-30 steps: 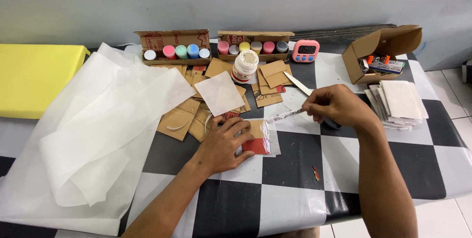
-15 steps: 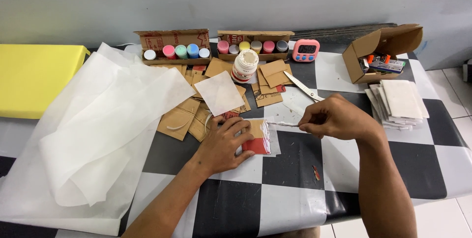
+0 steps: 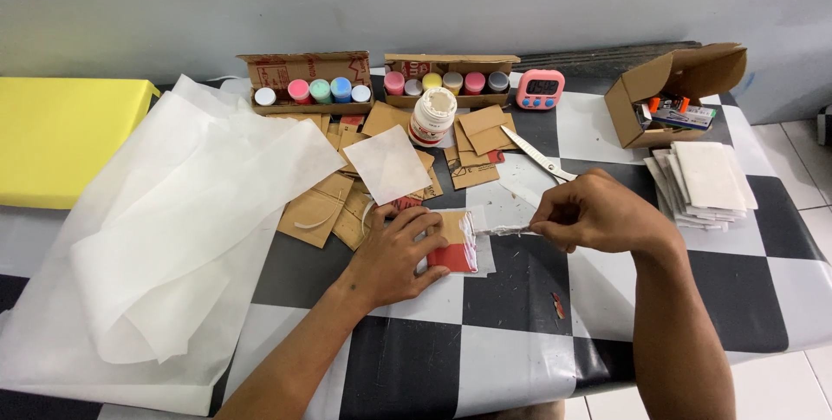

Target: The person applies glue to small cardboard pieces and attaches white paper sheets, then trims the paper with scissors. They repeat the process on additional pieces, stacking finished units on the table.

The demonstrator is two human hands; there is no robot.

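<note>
your left hand [image 3: 394,251] is flat on a small cardboard booklet [image 3: 452,242], brown on top and red at the near end, lying on a pale square of the checkered worktop [image 3: 520,333] just in front of the scattered cardboard pieces [image 3: 347,203]. fingers spread, pressing down, no pinch, nothing held. your right hand [image 3: 598,212] has its grip closed narrow on a thin whitish stick or brush [image 3: 503,231]; can't tell which, the tip looks coated in something pale. the stick's long axis runs nearly left-right, level with the worktop, handle end inside your fist, tip pointing left and touching or just at the booklet's right edge, where the page edges show. the booklet's long side runs roughly away from you, tilted slightly. my read: you're working paste along that edge. to do it well, keep the left palm firm so the stack doesn't fan or slide, hold the stick low and close to flat, and move along the edge rather than stabbing into it, so the pages stay aligned. the open white jar [image 3: 432,117] sits behind, near the scissors [image 3: 537,156], both well clear of your hands. big sheets of thin white paper [image 3: 156,238] lie to your left, a stack of white pads [image 3: 706,177] to your right.
</note>
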